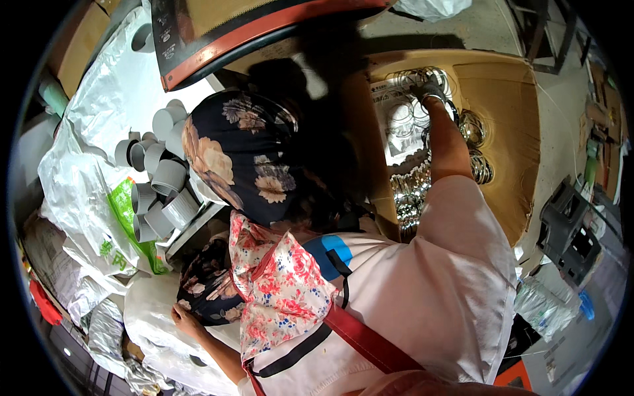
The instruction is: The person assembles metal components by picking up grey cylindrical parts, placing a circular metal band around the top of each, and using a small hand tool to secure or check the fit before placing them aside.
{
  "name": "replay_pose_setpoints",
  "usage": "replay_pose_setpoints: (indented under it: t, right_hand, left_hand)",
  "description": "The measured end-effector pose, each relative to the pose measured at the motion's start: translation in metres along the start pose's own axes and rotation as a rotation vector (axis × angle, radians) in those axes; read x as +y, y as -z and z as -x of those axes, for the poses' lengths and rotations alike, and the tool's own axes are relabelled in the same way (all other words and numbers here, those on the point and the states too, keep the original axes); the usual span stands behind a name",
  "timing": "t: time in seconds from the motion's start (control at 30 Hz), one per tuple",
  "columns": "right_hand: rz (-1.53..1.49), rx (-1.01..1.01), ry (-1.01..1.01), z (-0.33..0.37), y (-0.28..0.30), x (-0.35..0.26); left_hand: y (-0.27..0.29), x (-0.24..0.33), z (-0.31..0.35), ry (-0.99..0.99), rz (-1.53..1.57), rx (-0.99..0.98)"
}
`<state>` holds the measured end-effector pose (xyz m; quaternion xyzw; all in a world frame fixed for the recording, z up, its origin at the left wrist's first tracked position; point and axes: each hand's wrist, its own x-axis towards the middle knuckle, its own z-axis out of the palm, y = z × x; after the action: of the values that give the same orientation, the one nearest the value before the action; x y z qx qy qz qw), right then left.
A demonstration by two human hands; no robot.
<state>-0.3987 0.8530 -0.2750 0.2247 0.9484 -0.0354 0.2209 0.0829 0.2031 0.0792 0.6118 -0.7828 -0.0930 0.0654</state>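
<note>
My right hand point(429, 91), in a grey glove, reaches deep into an open cardboard box point(505, 132) on the right. Its fingers are among thin, shiny metal rings point(403, 122) and seem closed on some of them; how many is hidden. Bundles of metal rings point(413, 191) are stacked closer to me along the box's left side. Far to the left, my bare left hand point(187, 319) rests against dark floral cloth point(208, 284), beside white plastic sheeting. Its fingers are mostly turned from view.
Several grey, short tube pieces point(168, 177) lie in a heap on white plastic point(86, 178) at the left. A black machine body with a red edge point(264, 43) spans the top. A black plastic part point(571, 221) and clear bags point(545, 303) lie right of the box.
</note>
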Motion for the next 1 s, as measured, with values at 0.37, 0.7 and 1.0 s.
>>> replay_pose_setpoints:
  t: [0.37,0.7,1.0]
  right_hand:
    - [0.181,0.390,0.250,0.012,-0.027,0.025]
    - [-0.103,0.541,0.638,0.156,0.174,0.031]
    - [-0.405,0.767,0.909,0.227,0.330,-0.065]
  left_hand:
    - [-0.011,0.020,-0.021,0.033,0.017,-0.049]
    - [-0.022,0.045,-0.014,-0.253,-0.072,0.089]
    - [-0.025,0.045,-0.009,-0.360,-0.038,0.280]
